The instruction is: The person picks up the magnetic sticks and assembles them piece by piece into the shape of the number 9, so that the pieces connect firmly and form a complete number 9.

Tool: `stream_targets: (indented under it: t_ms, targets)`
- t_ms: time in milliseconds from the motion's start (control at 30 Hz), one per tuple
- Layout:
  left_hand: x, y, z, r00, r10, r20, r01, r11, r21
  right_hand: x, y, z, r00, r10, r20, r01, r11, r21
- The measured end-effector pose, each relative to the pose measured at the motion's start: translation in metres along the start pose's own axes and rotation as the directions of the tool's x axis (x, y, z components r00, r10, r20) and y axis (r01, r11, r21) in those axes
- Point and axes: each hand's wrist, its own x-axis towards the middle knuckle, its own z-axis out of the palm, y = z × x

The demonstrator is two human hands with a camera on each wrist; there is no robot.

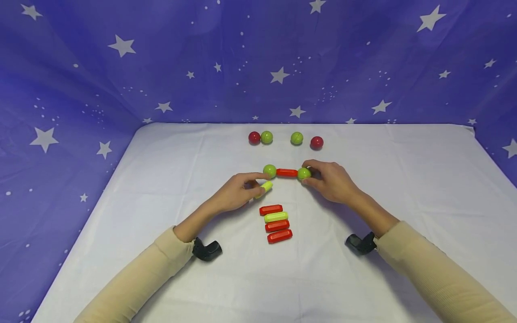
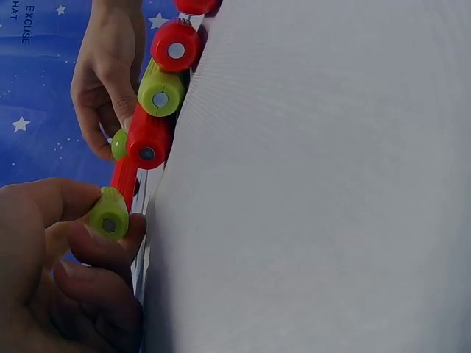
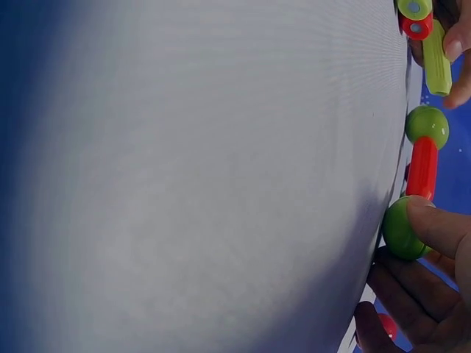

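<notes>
A red magnetic rod (image 1: 286, 172) lies between two green balls, joined end to end. My right hand (image 1: 331, 181) pinches the right green ball (image 3: 403, 229) between thumb and fingers. A yellow-green magnetic rod (image 1: 265, 188) is held by my left hand (image 1: 234, 193), tilted, just below the left green ball (image 1: 269, 171). In the left wrist view that yellow-green rod (image 2: 109, 222) shows its round metal end, pinched between thumb and finger. Whether the rod touches the left ball cannot be told. A small bit of red peeks out under the left hand.
Toward me, a column of loose rods lies on the white cloth (image 1: 323, 278): three red ones, such as the nearest red rod (image 1: 279, 236), and one yellow-green rod (image 1: 276, 217). Farther back are a red ball (image 1: 254, 137), two green balls and another red ball (image 1: 317, 143).
</notes>
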Motion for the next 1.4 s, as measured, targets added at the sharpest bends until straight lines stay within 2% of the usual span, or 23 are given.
stream_targets:
  t_ms: [133, 367, 667, 900, 1233, 1400]
  targets:
    - [0.000, 0.001, 0.000, 1.000, -0.028, 0.002, 0.028, 1.000, -0.011, 0.000, 0.000, 0.000, 1.000, 0.000, 0.000, 0.000, 1.000, -0.004]
    - [0.002, 0.001, 0.000, 0.994, -0.109, 0.006, 0.109, 0.987, -0.114, 0.000, 0.000, 0.000, 1.000, -0.002, 0.001, 0.002, 1.000, -0.007]
    - [0.007, 0.003, 0.001, 0.987, -0.154, 0.045, 0.160, 0.969, -0.190, 0.000, 0.001, 0.000, 1.000, 0.002, 0.002, -0.002, 1.000, -0.008]
    - [0.008, 0.005, 0.003, 0.985, -0.166, 0.053, 0.174, 0.964, -0.202, 0.000, 0.000, 0.000, 1.000, -0.004, 0.002, 0.004, 1.000, -0.003]
    - [0.009, 0.006, 0.004, 0.983, -0.181, 0.008, 0.178, 0.962, -0.209, 0.000, -0.001, -0.001, 1.000, 0.008, 0.008, -0.008, 1.000, -0.007]
    - [0.010, 0.006, 0.005, 0.983, -0.182, 0.006, 0.180, 0.962, -0.205, 0.000, 0.001, -0.001, 1.000, 0.004, 0.006, -0.004, 1.000, -0.006]
